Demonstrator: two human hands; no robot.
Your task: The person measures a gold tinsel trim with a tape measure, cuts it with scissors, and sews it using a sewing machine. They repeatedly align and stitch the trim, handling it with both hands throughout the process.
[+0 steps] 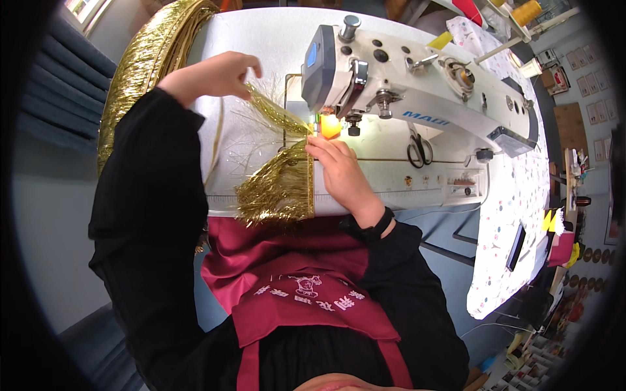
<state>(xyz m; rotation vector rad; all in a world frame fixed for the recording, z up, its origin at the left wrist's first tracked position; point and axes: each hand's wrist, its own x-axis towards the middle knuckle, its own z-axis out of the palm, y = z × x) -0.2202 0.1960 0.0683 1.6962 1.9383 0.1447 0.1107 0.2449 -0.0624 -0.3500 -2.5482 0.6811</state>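
Fringe (287, 179) runs front to back, strands (264, 193) pointing left.

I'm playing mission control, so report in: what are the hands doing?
Left hand: raised, at upper strands. Right hand: fingertips on gold fringe, by sewing machine. Scissors: off right.

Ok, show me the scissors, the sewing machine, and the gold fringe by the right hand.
Scissors (418, 144): head view, where the dark handles meet.
Sewing machine (417, 96): head view, side of its white arm.
Gold fringe (277, 186): head view, the loose strands nearer the apron.
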